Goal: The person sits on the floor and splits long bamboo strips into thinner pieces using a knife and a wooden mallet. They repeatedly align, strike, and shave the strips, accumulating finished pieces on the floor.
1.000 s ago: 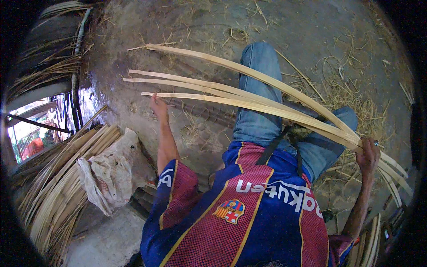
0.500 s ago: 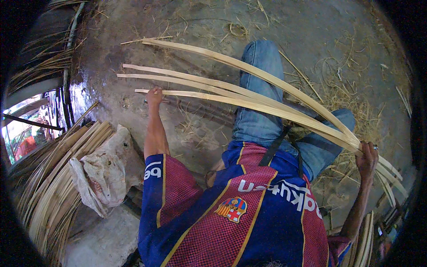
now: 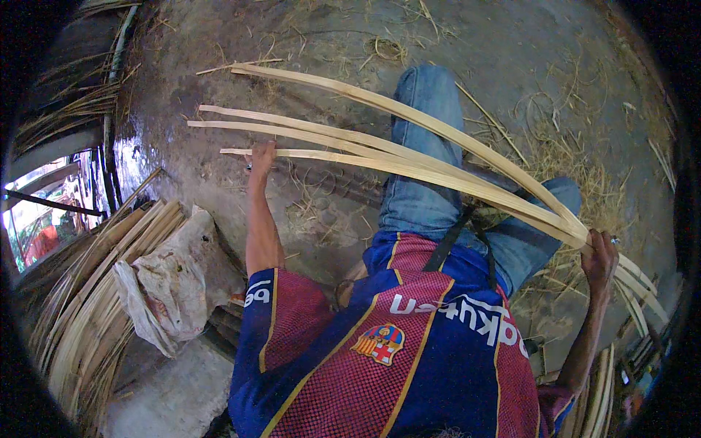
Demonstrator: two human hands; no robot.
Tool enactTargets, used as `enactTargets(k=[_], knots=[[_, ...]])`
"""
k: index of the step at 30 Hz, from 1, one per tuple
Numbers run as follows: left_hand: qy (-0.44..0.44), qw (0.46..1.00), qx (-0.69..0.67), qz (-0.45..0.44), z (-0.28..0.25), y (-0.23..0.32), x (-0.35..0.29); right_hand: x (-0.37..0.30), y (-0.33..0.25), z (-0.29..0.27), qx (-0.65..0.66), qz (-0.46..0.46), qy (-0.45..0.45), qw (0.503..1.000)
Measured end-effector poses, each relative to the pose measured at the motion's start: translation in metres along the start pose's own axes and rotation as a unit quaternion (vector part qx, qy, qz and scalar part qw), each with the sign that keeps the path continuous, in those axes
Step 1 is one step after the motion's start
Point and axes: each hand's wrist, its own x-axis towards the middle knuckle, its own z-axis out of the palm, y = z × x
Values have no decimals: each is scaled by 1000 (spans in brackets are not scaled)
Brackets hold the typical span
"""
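Several long, pale bamboo strips stretch across my legs. Their right parts run together in my right hand, which is closed around the bunch; the tails stick out beyond it. Toward the left they fan apart, with the topmost strip arching well away from the others. My left hand is closed on the nearest strip, a little in from its left tip, and that tip pokes out past the fingers.
Bent knees in blue jeans lie under the strips. A big bundle of strips rests at left beside a crumpled whitish sack and a pale block. Shavings litter the floor. More strips lie at lower right.
My left hand has slid slightly to the right along the nearest strip, so more of its tip shows. My right hand and the bunch have barely shifted.
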Motion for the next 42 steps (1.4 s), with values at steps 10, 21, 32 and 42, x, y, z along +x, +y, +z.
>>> enactTargets(k=[10,21,32,42], knots=[[182,908,-366,-91,0,1,-3,-9,1,8,9,-5,20,1000],[-67,494,-826,-264,26,169,-102,-48,34,66,8,28,4,1000],[-241,491,-837,34,29,284,-44,1,-4,51,33,-15,182,983],[-93,815,-563,100,41,141,-1,2,-67,118,71,69,-2,995]])
